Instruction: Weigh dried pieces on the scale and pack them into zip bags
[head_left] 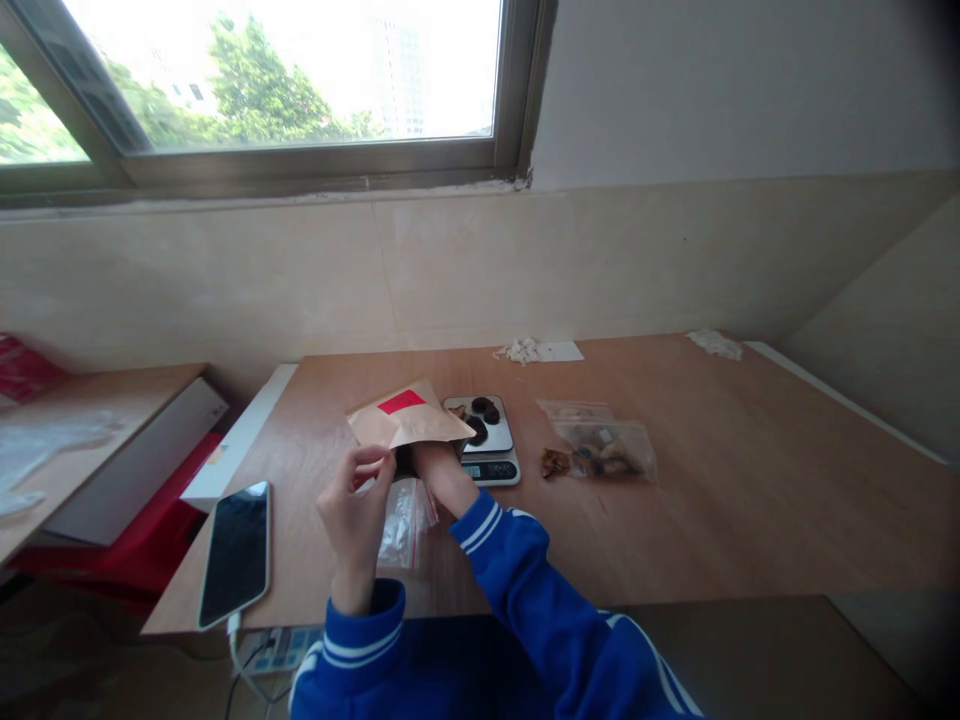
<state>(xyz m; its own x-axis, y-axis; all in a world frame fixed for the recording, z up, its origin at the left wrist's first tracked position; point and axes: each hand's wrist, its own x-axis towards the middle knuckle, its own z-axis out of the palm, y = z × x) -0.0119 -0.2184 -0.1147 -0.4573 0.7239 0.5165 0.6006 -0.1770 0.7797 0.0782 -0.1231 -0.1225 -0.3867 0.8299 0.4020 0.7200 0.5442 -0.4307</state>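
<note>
Holding the brown paper bag (409,420) by its near edge, the left hand (356,515) pinches the mouth between thumb and fingers. The right hand (442,472) is buried inside the bag, so I cannot tell whether it is closed on anything. The bag hangs over the table (750,480), touching the left side of the small scale (487,440), where dark pieces sit on the pan. A jerk of the wrist coming out could nudge the scale and roll those pieces off. The thin bag might tear at the pinch. A clear plastic bag (405,520) lies just under the forearms, easy to drag. A phone (236,550) rests at the near left edge.
</note>
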